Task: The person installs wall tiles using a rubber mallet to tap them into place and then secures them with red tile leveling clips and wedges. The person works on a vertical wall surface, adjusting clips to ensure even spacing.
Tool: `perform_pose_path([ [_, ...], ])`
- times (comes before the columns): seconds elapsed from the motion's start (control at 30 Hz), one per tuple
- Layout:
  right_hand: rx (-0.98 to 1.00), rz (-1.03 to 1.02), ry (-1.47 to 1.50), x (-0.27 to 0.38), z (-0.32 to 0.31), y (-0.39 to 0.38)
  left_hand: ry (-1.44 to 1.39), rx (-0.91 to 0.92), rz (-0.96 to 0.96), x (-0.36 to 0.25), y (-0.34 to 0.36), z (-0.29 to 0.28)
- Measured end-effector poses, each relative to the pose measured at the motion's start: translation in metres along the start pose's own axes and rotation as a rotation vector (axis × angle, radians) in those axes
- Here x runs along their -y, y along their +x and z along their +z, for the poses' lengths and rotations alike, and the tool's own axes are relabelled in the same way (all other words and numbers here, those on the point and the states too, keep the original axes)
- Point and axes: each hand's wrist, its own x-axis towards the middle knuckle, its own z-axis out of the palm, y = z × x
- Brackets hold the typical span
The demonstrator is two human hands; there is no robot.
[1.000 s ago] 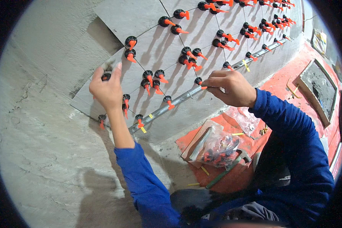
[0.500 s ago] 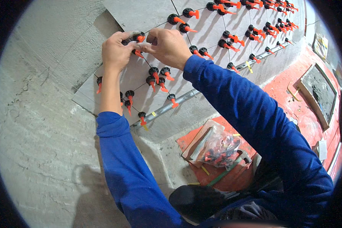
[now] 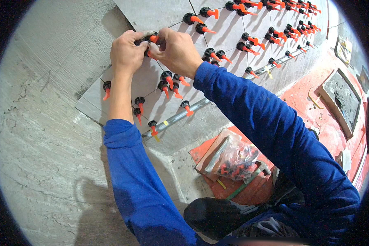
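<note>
My left hand (image 3: 127, 53) and my right hand (image 3: 174, 51) meet at the upper left of the grey wall tiles (image 3: 153, 74). Both have bent fingers closed on a black-and-red tile leveling clip (image 3: 153, 38) at a joint near the tiles' edge; another clip just below is partly covered by my fingers, so their exact grip is hard to see. Many similar clips (image 3: 167, 78) stand along the joints, their red handles sticking out. A metal rail (image 3: 194, 105) with yellow tabs runs along the tiles' lower edge.
Rough grey plaster (image 3: 45, 123) fills the left. Below, on a red sheet (image 3: 207, 190), lie a plastic bag of clips (image 3: 238, 164) and a green-handled tool (image 3: 246, 184). A mortar tray (image 3: 338, 102) sits at the right beside loose yellow strips (image 3: 315, 100).
My right hand has left the lower rail and moved up-left beside my left hand, which has also moved up and right. Over the last half second both hands stayed at the upper clip.
</note>
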Motion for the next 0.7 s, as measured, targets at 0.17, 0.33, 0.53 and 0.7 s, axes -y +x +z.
perform_pose_path([
  [0.17, 0.005, 0.016, -0.010, -0.001, 0.002, 0.001, -0.004, 0.006, -0.027, -0.001, -0.002, 0.000],
  [0.33, 0.013, -0.084, -0.061, -0.006, -0.007, -0.009, -0.025, -0.001, -0.030, -0.006, 0.000, -0.003],
  [0.53, 0.417, -0.194, -0.081, -0.024, -0.079, -0.072, -0.274, -0.331, -0.173, -0.026, -0.038, -0.047],
  [0.7, 0.720, 0.013, 0.060, -0.023, -0.141, -0.124, -0.692, -0.326, -0.444, -0.118, -0.115, 0.001],
])
